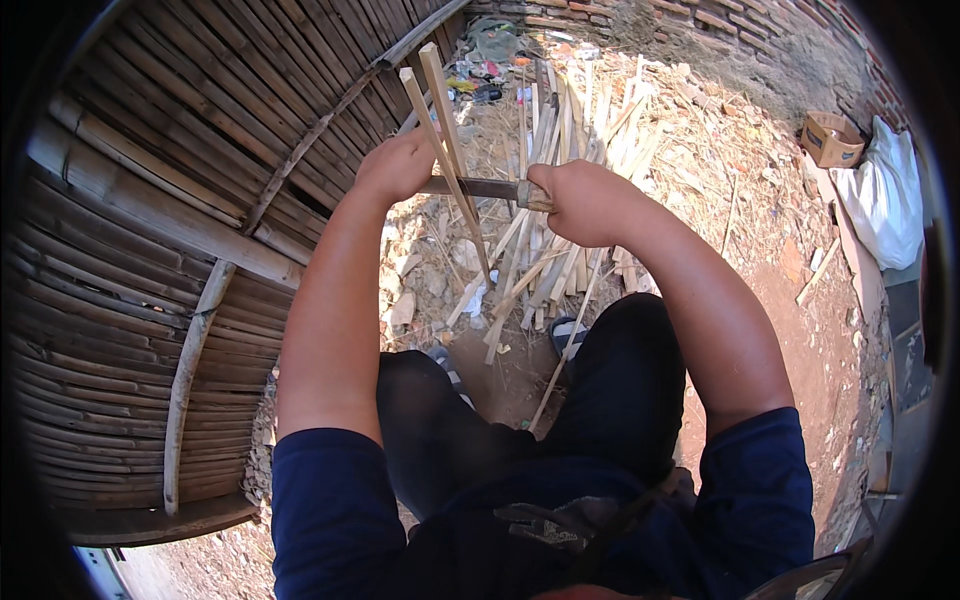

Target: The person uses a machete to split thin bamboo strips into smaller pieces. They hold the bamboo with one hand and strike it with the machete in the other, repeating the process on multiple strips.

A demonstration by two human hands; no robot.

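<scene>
A long pale wooden stick (474, 222) stands tilted in front of me, its foot down among rubble. Above the blade it parts into two strips, a left strip (417, 97) and a right strip (438, 85). My right hand (592, 203) is closed round the wooden handle of a large knife (492, 188). Its dark blade lies level across the stick where the strips meet. My left hand (397, 166) is closed at the left strip, beside the blade's far end. Its fingertips are partly hidden, as is the blade's tip.
Many pale wooden strips (560, 125) lie heaped on the straw-littered ground beyond my feet. A bamboo-slat wall (150, 330) rises close on my left. A cardboard box (832, 140) and a white sack (885, 200) stand at the right. A brick wall (720, 25) closes the back.
</scene>
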